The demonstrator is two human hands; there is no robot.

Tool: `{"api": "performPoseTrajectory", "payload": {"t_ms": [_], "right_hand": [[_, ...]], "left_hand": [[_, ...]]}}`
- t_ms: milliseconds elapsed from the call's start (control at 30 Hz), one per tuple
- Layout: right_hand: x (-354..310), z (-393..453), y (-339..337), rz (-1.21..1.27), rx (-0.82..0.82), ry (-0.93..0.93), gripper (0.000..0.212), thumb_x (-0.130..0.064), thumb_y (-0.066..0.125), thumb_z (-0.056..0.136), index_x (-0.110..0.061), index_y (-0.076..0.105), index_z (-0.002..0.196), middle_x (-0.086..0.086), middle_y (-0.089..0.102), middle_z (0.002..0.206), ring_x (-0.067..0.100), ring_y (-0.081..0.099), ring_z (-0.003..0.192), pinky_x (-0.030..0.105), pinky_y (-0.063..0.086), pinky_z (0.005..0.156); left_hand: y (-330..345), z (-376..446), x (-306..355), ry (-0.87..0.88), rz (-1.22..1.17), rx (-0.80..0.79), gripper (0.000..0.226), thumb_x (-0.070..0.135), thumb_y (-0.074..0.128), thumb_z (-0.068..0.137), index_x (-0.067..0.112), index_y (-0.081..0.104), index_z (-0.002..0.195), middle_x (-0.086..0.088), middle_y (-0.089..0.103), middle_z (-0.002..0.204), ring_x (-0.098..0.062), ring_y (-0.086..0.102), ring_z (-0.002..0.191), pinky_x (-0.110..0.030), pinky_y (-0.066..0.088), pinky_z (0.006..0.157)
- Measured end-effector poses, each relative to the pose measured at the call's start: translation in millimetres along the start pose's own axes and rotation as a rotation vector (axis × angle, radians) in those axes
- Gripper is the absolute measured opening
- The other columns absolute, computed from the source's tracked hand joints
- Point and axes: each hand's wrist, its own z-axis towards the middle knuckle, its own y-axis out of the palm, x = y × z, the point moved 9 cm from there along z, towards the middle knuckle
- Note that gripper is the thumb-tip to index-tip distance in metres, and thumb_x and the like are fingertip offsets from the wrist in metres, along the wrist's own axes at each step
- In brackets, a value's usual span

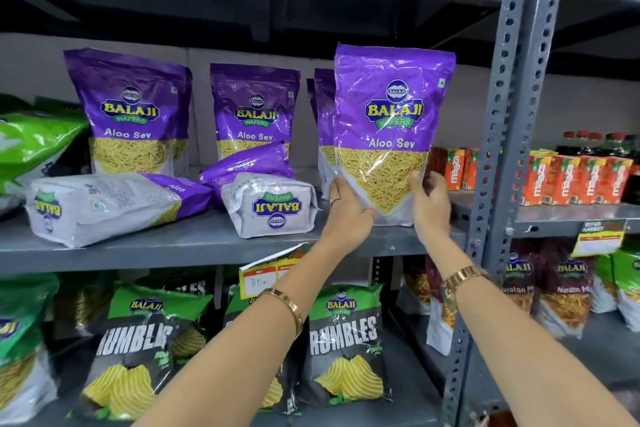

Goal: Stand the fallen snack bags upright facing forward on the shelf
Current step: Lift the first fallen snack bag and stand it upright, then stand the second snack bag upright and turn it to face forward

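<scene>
A purple Aloo Sev bag (393, 121) stands upright, front facing me, at the right end of the grey shelf (173, 246). My left hand (348, 208) grips its lower left corner and my right hand (429, 201) holds its lower right edge. Two more purple bags lie fallen on the shelf: one on its side at the left (110, 204), one with its bottom towards me in the middle (270, 201). Upright bags stand behind at the left (130, 111), in the middle (254, 107) and partly hidden behind the held bag (323, 114).
A green bag (31, 146) lies tilted at the shelf's far left. A perforated steel upright (502, 114) borders the shelf on the right, with orange juice cartons (571, 180) beyond. Rumbles chip bags (343, 340) fill the shelf below, with a yellow price tag (266, 277) on the shelf's front edge.
</scene>
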Motion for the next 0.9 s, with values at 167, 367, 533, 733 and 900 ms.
{"api": "performPoseTrajectory", "payload": {"t_ms": [167,367,533,733,900], "right_hand": [[-90.4,-49.6,5.0,-0.117,0.176,-0.621,0.021,-0.013,0.049,0.087,-0.001,0.056,0.101,0.017,0.06,0.1,0.019,0.05,0.088,0.016,0.031,0.075],[-131.5,-49.1,68.4,-0.007,-0.118,-0.488,0.019,-0.01,0.052,0.084,-0.003,0.06,0.098,0.017,0.066,0.098,0.021,0.057,0.074,0.031,0.045,0.07],[-112.4,-49.2,131.1,-0.114,-0.388,-0.213,0.037,-0.027,0.057,0.084,-0.005,0.055,0.115,0.014,0.064,0.114,0.027,0.058,0.103,0.025,0.036,0.079],[-68.6,-60.3,180.6,-0.236,-0.691,0.193,0.057,-0.049,0.049,0.084,-0.007,0.05,0.122,0.015,0.055,0.126,0.031,0.051,0.114,0.036,0.043,0.092],[-55.0,-79.3,189.2,-0.028,-0.841,0.508,0.033,-0.038,0.051,0.084,-0.014,0.057,0.062,0.005,0.063,0.051,0.025,0.057,0.058,0.03,0.044,0.059]], "left_hand": [[-70.3,-12.2,44.1,0.181,-0.146,0.35,0.06,0.002,0.041,0.091,0.002,0.014,0.144,-0.013,0.024,0.153,-0.022,0.018,0.141,-0.017,0.009,0.107],[-149.2,-8.6,36.6,0.064,-0.085,0.499,0.055,0.006,0.039,0.092,0.002,0.019,0.142,-0.017,0.029,0.149,-0.03,0.033,0.134,-0.034,0.026,0.11],[-185.5,-19.4,-6.6,-0.083,0.015,0.551,0.042,0.013,0.049,0.088,-0.004,0.041,0.126,-0.024,0.054,0.124,-0.033,0.053,0.107,-0.036,0.042,0.086],[-182.1,-36.2,-83.8,-0.592,-0.159,0.249,0.051,0.037,0.062,0.08,0.001,0.047,0.114,-0.016,0.059,0.105,-0.031,0.057,0.103,-0.038,0.048,0.094],[-165.3,-40.8,-100.1,-0.667,-0.494,0.066,0.043,0.038,0.069,0.076,0.007,0.047,0.098,-0.007,0.051,0.073,-0.021,0.056,0.069,-0.039,0.052,0.085]]}}
